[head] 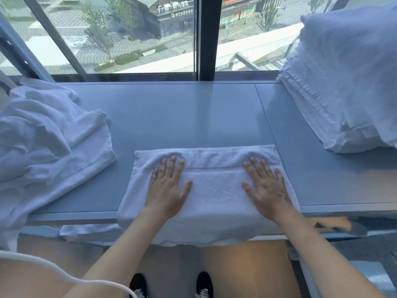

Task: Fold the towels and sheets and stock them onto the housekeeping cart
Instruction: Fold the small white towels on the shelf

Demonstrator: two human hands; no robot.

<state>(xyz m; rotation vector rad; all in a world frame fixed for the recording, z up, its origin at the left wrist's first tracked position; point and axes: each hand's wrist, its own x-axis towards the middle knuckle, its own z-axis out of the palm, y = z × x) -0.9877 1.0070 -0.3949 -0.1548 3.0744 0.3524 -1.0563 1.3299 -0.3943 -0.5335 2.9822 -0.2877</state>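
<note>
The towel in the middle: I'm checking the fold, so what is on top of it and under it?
Both hands, left and right, press flat on the towel. Under it lies the table; its near edge overhangs. The layers beneath are covered.

A pale blue tabletop (182,117) runs along a big window (129,35), a dark mullion (207,37) splitting the glass at its middle. Daylight comes through the window. Beyond it lie paved ground, trees and buildings. Tan floor (247,265) shows under the tabletop.

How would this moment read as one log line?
stage: smoothing fold | hands: left, right flat on towel | unfolded pile left | folded stack right
</note>
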